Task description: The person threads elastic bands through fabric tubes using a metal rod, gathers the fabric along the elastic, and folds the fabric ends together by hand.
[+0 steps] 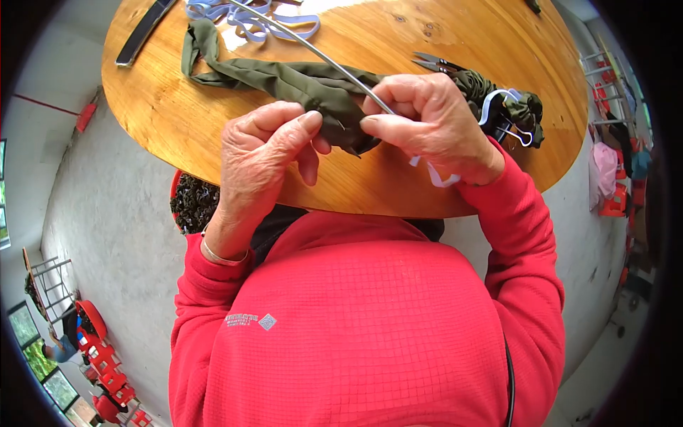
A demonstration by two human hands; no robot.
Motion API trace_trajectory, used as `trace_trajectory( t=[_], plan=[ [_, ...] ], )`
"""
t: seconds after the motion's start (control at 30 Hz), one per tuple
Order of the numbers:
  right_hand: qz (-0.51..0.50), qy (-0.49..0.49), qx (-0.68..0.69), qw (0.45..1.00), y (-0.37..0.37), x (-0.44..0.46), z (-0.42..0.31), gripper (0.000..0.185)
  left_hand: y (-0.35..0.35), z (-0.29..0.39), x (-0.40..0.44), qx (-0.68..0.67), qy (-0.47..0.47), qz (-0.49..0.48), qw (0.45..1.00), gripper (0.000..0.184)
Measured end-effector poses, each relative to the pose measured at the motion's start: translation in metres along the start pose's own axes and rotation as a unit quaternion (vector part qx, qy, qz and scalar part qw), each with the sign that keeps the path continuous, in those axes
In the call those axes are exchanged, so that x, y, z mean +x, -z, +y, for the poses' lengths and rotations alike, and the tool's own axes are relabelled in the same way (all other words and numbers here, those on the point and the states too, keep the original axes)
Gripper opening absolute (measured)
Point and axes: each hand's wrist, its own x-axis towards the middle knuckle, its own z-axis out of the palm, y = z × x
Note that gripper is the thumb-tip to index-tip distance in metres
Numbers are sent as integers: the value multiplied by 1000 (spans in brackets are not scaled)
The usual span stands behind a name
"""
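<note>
A long strip of dark green fabric (284,76) lies across the wooden table, its near end bunched between my hands. My left hand (267,146) is closed, pinching the edge of that fabric between thumb and fingers. In my right hand (434,117) is a thin metal rod (320,53), gripped near its lower end and slanting up to the left over the fabric. A pale blue elastic band (437,176) hangs below my right hand; where its upper part runs is hidden. The rod's lower tip is hidden by my fingers and the fabric.
Black thread snips (435,62) lie beyond my right hand, beside gathered green fabric pieces (523,110) with a pale band. Pale blue elastic (292,28) is heaped at the far left near a dark strip (144,32). A red tub (175,186) of dark pieces stands below the table edge.
</note>
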Motion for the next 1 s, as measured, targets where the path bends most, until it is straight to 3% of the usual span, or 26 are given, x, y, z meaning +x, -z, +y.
trace_trajectory(
  t=[0.1,0.13,0.17,0.27,0.3,0.4,1.0],
  plan=[
    [40,45,-89,994,9,-18,-17,26,8,-1,3,-34,-19,5,999,11],
    [62,15,-83,995,13,-29,-24,24,11,0,4,-42,-35,8,998,11],
    [59,48,-82,994,20,-43,-25,24,13,1,5,-49,-52,11,997,11],
    [-28,116,-162,980,43,-75,-35,29,20,8,7,-24,-90,21,995,14],
    [-68,106,-157,979,48,-82,-38,29,21,10,8,-20,-97,28,995,13],
    [-66,63,-99,991,49,-98,-33,30,22,11,8,-16,-109,42,993,13],
    [-67,30,-116,990,47,-87,-23,30,31,12,13,-4,-85,45,995,13]
  ],
)
